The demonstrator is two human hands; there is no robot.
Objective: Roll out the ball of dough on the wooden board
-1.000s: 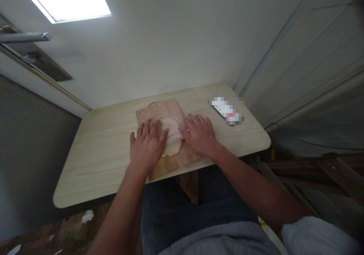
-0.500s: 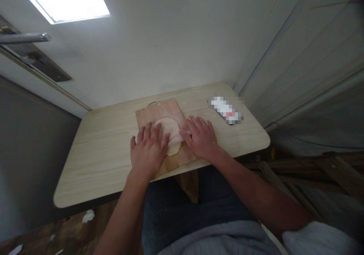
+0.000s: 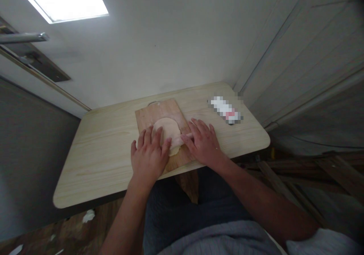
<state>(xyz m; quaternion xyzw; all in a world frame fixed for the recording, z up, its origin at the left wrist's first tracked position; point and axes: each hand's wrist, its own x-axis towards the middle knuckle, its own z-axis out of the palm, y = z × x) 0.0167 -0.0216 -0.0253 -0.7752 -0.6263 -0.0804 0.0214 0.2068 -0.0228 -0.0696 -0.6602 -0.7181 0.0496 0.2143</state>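
A pale, thin rolling pin [image 3: 176, 141] lies across a flat round sheet of dough [image 3: 167, 126] on a wooden cutting board [image 3: 150, 112]. My left hand [image 3: 150, 150] is over the pin's left end, palm down, its fingers spread but bent over it; that end is hidden underneath. At the pin's right end, my right hand [image 3: 203, 141] holds it, with the thumb along the pin and the fingers bent beyond it. Dough shows on both the far and near sides of the pin, with an uneven edge near my right hand.
The board rests on a light wood-look table [image 3: 99, 145] against a white door. A blurred-out, phone-like object [image 3: 226, 110] lies at the right rear. A metal door handle [image 3: 25, 38] juts in at upper left. White scraps [image 3: 88, 216] lie on the floor.
Both hands and the rolling pin have shifted slightly toward my body, and my right hand a little to the right. More dough shows on the pin's far side.
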